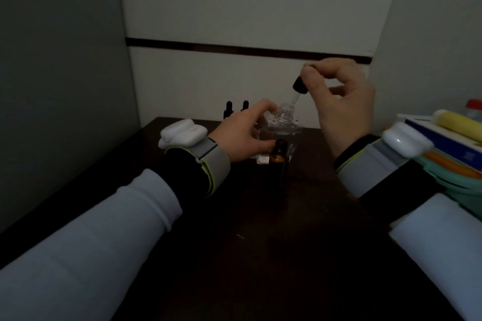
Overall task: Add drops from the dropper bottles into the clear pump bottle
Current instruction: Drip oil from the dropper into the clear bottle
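Wall [247,8]: pale panels fill the twelve o'clock half of the frame, crossed by one dark stripe [234,49].
Table [260,242]: a dark top runs from six o'clock up to the wall, dimly lit.
Stack [448,161]: books and coloured folders are piled at three o'clock, with a yellow tube [456,122] lying on top.
Right hand [344,101]: I raise it at one o'clock, thumb and forefinger pinched on the dropper's rubber bulb, other fingers loosely curled behind.
Left hand [242,135]: it sits low near the centre, and my fingers wrap the clear pump bottle's nine o'clock side, gripping it.
Wrist units [182,133]: a white device is strapped to each of my wrists on a grey band.
Clear pump bottle [284,122]: it stands upright on the table at the centre, near the wall, its neck open with no pump on it.
Amber bottle [278,161]: uncapped and upright, it stands just beside the clear bottle at its six o'clock, by my left thumb.
Back pair [229,108]: two dark capped dropper bottles stand against the wall at ten o'clock of the clear bottle, partly hidden by my left hand.
Dropper [300,86]: with its black collar tilted, the glass tip hangs just over the open neck, at its one o'clock.
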Motion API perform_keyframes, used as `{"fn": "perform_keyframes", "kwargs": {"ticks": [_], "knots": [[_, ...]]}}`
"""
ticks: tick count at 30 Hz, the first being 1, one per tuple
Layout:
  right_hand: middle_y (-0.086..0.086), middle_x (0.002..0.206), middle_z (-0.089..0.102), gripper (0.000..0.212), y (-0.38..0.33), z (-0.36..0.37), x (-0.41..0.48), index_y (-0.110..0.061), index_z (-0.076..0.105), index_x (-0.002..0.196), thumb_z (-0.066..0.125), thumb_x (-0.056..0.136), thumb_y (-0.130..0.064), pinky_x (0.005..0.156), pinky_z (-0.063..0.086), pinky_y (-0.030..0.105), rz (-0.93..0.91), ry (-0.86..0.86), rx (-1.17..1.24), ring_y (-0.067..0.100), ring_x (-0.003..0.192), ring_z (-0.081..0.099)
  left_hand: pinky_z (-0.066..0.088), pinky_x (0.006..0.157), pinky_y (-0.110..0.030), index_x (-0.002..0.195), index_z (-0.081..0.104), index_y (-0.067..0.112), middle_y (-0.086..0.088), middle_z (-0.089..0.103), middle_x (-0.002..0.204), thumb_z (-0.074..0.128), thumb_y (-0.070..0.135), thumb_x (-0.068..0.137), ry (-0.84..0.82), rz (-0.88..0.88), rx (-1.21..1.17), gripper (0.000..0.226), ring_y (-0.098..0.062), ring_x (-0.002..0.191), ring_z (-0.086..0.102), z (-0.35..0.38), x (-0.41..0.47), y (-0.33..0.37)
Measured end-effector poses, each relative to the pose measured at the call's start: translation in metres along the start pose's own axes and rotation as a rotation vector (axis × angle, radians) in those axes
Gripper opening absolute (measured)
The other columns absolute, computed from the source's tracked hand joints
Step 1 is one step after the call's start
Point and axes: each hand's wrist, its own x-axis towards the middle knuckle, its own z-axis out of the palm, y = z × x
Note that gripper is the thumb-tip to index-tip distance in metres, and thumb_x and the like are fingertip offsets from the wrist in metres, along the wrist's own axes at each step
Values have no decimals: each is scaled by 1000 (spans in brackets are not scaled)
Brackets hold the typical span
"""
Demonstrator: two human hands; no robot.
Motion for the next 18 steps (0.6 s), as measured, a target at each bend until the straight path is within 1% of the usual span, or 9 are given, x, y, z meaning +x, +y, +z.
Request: {"fn": "perform_keyframes", "kwargs": {"ticks": [2, 5, 7, 10, 13, 18], "knots": [[-21, 88, 56, 13, 7, 2, -3, -44, 58, 76, 65, 82, -35, 74, 40, 21, 18, -67, -43, 15, 101, 56, 54, 82, -46, 122, 43, 29, -3, 58, 106, 71, 25, 81, -1, 0, -9, 50, -23, 87, 66, 0, 0, 0], [-22, 83, 56, 20, 13, 3, -5, -43, 57, 69, 67, 81, -31, 76, 40, 26, 46, -139, -90, 15, 99, 57, 54, 83, -45, 123, 43, 30, -3, 59, 108, 71, 27, 80, -5, -10, -20, 51, -23, 89, 66, 0, 0, 0], [-22, 81, 56, 21, 13, 3, -5, -42, 56, 65, 67, 80, -32, 76, 40, 28, 42, -138, -96, 15, 98, 57, 54, 83, -45, 123, 43, 30, -3, 59, 109, 71, 27, 80, -6, -12, -23, 51, -23, 89, 66, 0, 0, 0], [-23, 82, 56, 20, 11, 3, -3, -43, 56, 67, 67, 80, -33, 74, 38, 25, 41, -140, -84, 15, 98, 57, 54, 84, -46, 123, 42, 31, -3, 58, 109, 71, 30, 79, -7, -12, -21, 52, -23, 90, 66, 0, 0, 0], [-23, 79, 57, 22, 11, 3, -4, -41, 55, 65, 68, 79, -31, 76, 37, 25, 33, -159, -79, 10, 92, 57, 54, 85, -46, 123, 42, 29, -3, 58, 108, 71, 29, 80, -8, -11, -17, 52, -24, 90, 66, 0, 0, 0], [-19, 79, 57, 13, 13, 3, -4, -34, 60, 71, 68, 80, -29, 73, 36, 24, 27, -166, -66, 12, 89, 57, 54, 84, -45, 124, 42, 27, -4, 57, 108, 71, 28, 80, -4, 1, -9, 52, -24, 89, 66, 0, 0, 1]]}}
